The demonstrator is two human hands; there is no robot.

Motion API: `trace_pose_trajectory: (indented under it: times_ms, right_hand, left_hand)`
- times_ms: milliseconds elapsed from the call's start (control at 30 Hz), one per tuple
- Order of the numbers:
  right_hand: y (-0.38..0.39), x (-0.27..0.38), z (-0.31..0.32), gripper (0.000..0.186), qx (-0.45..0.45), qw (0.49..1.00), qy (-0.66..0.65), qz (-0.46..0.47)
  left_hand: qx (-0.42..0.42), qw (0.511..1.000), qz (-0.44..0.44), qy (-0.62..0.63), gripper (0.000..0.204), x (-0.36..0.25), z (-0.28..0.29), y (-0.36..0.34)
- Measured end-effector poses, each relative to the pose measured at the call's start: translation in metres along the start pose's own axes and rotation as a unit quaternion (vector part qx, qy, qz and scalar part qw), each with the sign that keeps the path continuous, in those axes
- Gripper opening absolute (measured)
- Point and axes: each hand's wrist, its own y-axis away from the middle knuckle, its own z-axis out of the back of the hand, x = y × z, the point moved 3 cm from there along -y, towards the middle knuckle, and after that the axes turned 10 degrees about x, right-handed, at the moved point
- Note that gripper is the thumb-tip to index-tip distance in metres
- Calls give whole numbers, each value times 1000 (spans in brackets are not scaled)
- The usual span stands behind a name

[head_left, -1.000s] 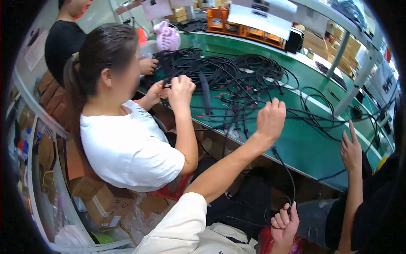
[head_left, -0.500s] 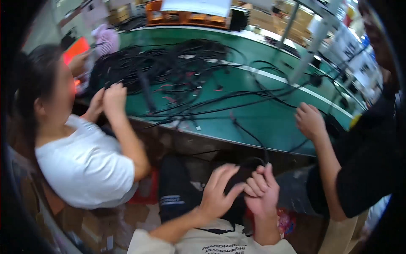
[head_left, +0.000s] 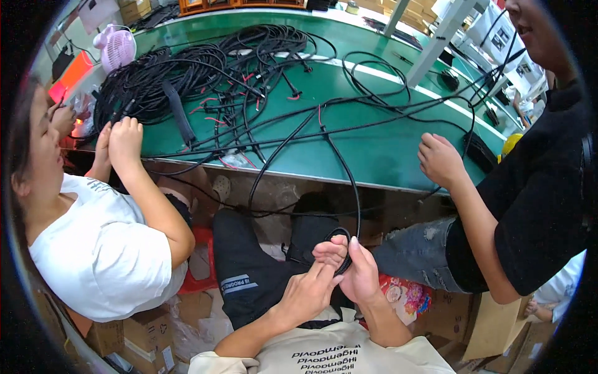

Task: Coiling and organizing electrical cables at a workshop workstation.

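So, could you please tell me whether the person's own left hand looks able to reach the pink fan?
Probably not as things stand: the left hand is low and near, at the right hand, while the pink fan stands toward the far left of the green table, beyond the heap of black cables.

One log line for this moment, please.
Left hand: curled at looped black cable | Right hand: holding that cable | Around: green table, black cable tangle, pink fan

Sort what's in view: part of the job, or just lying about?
Job:
- cable, looped in the right hand, left hand close against it
- cable pile on the table, probably

Apparently lying about:
- fan
- boxes
- clear plastic
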Motion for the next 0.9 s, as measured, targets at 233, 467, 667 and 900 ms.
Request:
trace_pose_trajectory:
  times_ms: [233, 467, 667, 900]
  right_hand:
    - [-1, 20, 17, 31, 18, 978, -201, 54]
    - [-3, 58, 7, 38, 135, 896, -418, -59]
    - [4, 76, -4, 41, 236, 913, -330, -34]
    - [18, 10, -14, 38, 112, 973, 107, -173]
  left_hand:
    - [-151, 986, -48, 51, 31, -13, -9, 11]
    - [74, 956, 68, 275, 16, 45, 3, 91]
    - [133, 861, 219, 439, 17, 89, 49, 123]
    - [-156, 703, 147, 678, 17, 41, 43, 12]
